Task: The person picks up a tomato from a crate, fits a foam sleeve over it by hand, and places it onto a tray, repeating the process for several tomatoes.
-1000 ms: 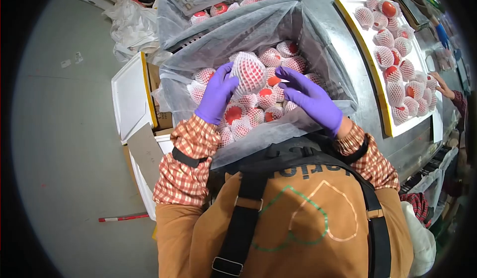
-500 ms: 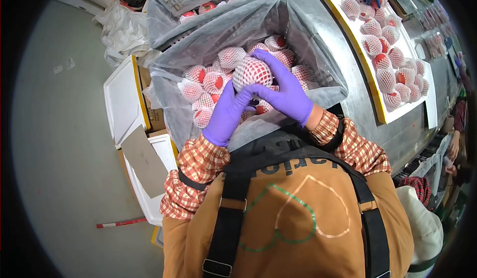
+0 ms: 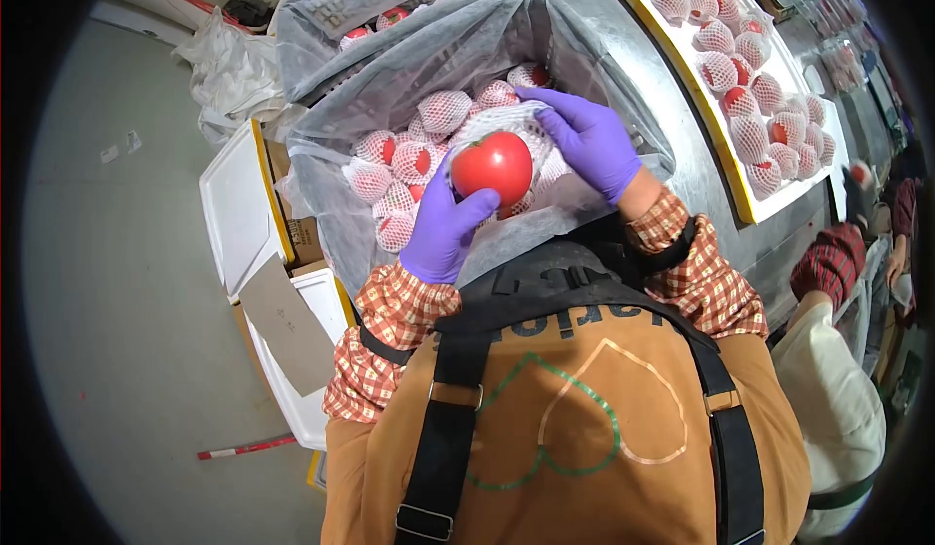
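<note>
A smooth red tomato (image 3: 495, 167) rests in my left hand (image 3: 440, 228), with the purple-gloved thumb across its lower side. White foam netting (image 3: 521, 121) is pulled off the tomato's near face and bunched behind it. My right hand (image 3: 592, 146), also in a purple glove, pinches that netting at its upper right edge. Both hands are over a crate lined with grey translucent sheeting (image 3: 336, 209). Inside it lie several more net-wrapped tomatoes (image 3: 444, 112), red showing through the mesh.
Behind stands a second lined crate (image 3: 419, 4). To the right, a white, yellow-edged tray (image 3: 623, 4) of netted tomatoes sits on a metal table (image 3: 696, 170). White lids (image 3: 234, 194) and a cardboard sheet (image 3: 284, 323) are at left. Another person's sleeve (image 3: 828, 263) shows at right.
The netting has come off the tomato's near side, baring its red skin. My right hand has moved to the right with the netting. A blue-gloved hand has left the tray.
</note>
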Available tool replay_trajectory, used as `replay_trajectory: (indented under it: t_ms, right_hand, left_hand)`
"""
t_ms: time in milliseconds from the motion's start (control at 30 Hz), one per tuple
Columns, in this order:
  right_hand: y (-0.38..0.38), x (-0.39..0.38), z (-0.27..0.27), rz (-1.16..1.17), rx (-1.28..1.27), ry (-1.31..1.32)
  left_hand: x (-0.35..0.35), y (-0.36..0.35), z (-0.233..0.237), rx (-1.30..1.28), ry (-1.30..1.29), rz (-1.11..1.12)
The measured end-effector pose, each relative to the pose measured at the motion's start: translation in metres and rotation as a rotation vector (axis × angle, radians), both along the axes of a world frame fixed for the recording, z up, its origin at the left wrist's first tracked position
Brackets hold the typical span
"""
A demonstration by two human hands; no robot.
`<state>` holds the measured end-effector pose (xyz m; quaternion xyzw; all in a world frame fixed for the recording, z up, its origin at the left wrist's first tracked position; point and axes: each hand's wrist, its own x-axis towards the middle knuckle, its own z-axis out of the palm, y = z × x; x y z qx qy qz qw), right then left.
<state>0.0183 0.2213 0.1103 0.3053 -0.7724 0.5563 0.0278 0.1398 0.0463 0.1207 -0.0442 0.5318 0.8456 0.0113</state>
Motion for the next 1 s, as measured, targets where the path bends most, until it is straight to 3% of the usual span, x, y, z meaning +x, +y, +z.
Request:
replay_trajectory:
  t_ms: [33,67,133,167,200,267,300,367,467,533,600,633,700,733,800,833,900,1000]
  right_hand:
    - [0.012,-0.007,-0.002,0.040,0.117,-0.214]
    - [0.023,-0.013,-0.003,0.084,0.233,-0.427]
    - [0.045,-0.016,-0.003,0.289,-0.053,-0.872]
    - [0.052,-0.009,0.004,0.396,-0.313,-1.021]
    - [0.054,-0.004,0.009,0.526,-0.533,-1.073]
    - [0.057,0.009,0.008,0.514,-0.813,-1.160]
    - [0.052,0.012,0.005,0.520,-0.817,-1.163]
    - [0.037,0.019,-0.001,0.598,-1.161,-1.280]
    - [0.031,0.020,0.001,0.699,-1.346,-1.471]
    - [0.037,0.012,-0.016,0.797,-1.319,-1.398]
    - [0.039,0.009,-0.013,0.699,-1.315,-1.372]
    - [0.042,0.010,-0.006,0.548,-1.113,-1.228]
    - [0.041,0.009,-0.001,0.497,-1.011,-1.171]
    - [0.041,0.007,0.001,0.448,-0.910,-1.107]
    - [0.041,0.011,0.005,0.365,-0.832,-1.049]
    - [0.042,0.011,0.005,0.309,-0.765,-0.986]
    - [0.042,0.012,-0.001,0.278,-0.677,-0.910]
    - [0.026,0.024,0.001,0.261,-0.597,-0.803]
  left_hand:
    - [0.002,-0.002,0.000,0.154,0.015,-0.062]
    - [0.003,-0.002,0.001,0.153,0.021,-0.056]
    - [0.002,0.001,0.005,0.490,-0.047,-0.037]
    - [-0.002,0.003,0.009,0.573,-0.052,-0.020]
    - [-0.005,0.001,0.008,0.569,-0.045,-0.006]
    - [-0.009,-0.003,0.003,0.723,-0.125,-0.039]
    - [-0.012,-0.003,0.001,0.763,-0.162,-0.031]
    - [-0.013,-0.003,0.000,0.773,-0.180,-0.059]
    - [-0.011,-0.005,-0.002,0.819,-0.234,-0.098]
    - [-0.009,-0.005,-0.003,0.858,-0.272,-0.105]
    - [-0.009,-0.005,0.000,0.674,-0.264,-0.035]
    - [-0.008,-0.004,-0.002,0.678,-0.264,-0.031]
    - [-0.009,-0.002,-0.007,0.410,-0.245,0.064]
    - [-0.009,-0.004,-0.007,0.413,-0.245,0.063]
    - [-0.009,-0.006,-0.008,0.091,-0.220,0.052]
    - [-0.010,-0.002,-0.008,0.096,-0.219,0.049]
    - [-0.011,0.007,-0.004,-0.468,0.022,0.233]
    - [-0.016,0.013,0.003,-0.568,0.115,0.251]
